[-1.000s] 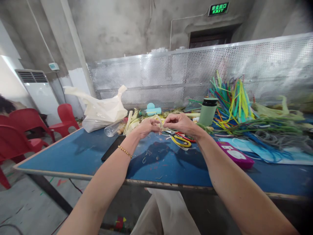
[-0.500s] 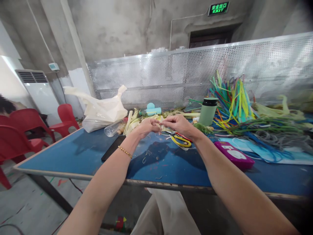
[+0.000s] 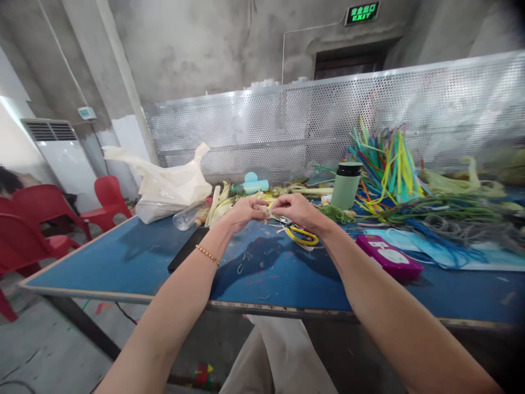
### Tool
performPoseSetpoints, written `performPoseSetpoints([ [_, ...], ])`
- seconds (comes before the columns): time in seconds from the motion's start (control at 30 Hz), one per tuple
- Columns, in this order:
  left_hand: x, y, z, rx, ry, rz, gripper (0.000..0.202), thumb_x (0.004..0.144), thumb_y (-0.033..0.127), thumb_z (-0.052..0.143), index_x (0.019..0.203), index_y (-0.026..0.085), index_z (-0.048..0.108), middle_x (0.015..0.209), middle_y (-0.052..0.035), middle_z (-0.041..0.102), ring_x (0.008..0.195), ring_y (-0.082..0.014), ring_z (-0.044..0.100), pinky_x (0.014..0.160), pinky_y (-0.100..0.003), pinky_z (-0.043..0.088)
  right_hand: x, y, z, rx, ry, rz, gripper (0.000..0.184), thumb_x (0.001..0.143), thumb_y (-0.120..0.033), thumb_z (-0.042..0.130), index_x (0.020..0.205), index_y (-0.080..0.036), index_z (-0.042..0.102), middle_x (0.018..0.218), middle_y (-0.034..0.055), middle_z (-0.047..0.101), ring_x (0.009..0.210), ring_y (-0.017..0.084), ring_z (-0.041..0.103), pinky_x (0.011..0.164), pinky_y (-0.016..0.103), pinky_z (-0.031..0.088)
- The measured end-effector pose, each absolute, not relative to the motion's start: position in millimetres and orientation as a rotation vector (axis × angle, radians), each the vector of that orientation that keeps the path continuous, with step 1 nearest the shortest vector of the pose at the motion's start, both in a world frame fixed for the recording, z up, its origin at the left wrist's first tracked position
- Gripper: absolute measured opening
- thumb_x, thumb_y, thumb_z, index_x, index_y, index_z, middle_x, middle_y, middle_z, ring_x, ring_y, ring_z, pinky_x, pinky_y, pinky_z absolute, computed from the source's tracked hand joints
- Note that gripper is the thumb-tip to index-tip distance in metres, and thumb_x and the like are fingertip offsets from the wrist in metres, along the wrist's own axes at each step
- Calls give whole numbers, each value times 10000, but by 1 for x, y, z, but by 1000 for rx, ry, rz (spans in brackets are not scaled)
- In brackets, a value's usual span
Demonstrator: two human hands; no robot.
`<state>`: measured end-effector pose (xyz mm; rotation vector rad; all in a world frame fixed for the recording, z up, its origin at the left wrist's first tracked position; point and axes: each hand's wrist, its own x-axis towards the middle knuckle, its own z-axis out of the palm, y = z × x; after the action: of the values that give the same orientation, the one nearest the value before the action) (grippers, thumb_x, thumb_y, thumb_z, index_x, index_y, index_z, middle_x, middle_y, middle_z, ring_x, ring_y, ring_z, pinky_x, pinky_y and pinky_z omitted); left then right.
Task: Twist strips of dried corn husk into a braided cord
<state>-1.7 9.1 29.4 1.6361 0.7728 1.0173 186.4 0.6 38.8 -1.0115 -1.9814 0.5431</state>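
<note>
1. The left hand (image 3: 243,213) seemed to pinch 1 small pale strip (image 3: 269,208) in its fingertips.
2. The right hand (image 3: 298,210) pinched it from the other side, thumb against finger.
3. The strip was between the 2 hands, over the bench (image 3: 102,268), near the yellow scissors (image 3: 304,242). Its ends were too small to see well.
4. It looked like dry leaf, so it was probably light, soft, bendy and easy to rip.
5. The best hold was likely a gentle pinch near each end.
</note>
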Motion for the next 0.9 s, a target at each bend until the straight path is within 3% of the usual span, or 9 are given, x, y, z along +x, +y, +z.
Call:
performPoseSetpoints([
  [0.27, -1, 8, 29, 1700, 830, 1007, 335, 643, 50, 720, 966, 118, 664, 555, 2, 612, 601, -156, 599, 669, -313, 438, 186, -3, 41, -1048, -2059, 426, 166, 681, -269, 586, 683, -132, 680, 639, 18, 617, 602, 128, 508, 597, 260, 377],
  [0.53, 1, 5, 32, 1728, 870, 960, 389, 613, 84, 767, 979, 82, 636, 539, 43, 604, 549, -91, 563, 614, -244, 407, 182, -9, 46, -1092, -2141, 309, 153, 688, -242, 562, 650, -132, 661, 617, 13, 598, 595, 121, 495, 569, 252, 332],
  [0.9, 0, 5, 31, 1741, 825, 920, 428, 622, 93, 781, 1024, 65, 633, 559, 38, 589, 559, -102, 577, 638, -257, 412, 193, 2, 42, -995, -2153, 420, 185, 720, -313, 628, 698, -142, 697, 559, -23, 514, 547, 101, 412, 546, 253, 289],
])
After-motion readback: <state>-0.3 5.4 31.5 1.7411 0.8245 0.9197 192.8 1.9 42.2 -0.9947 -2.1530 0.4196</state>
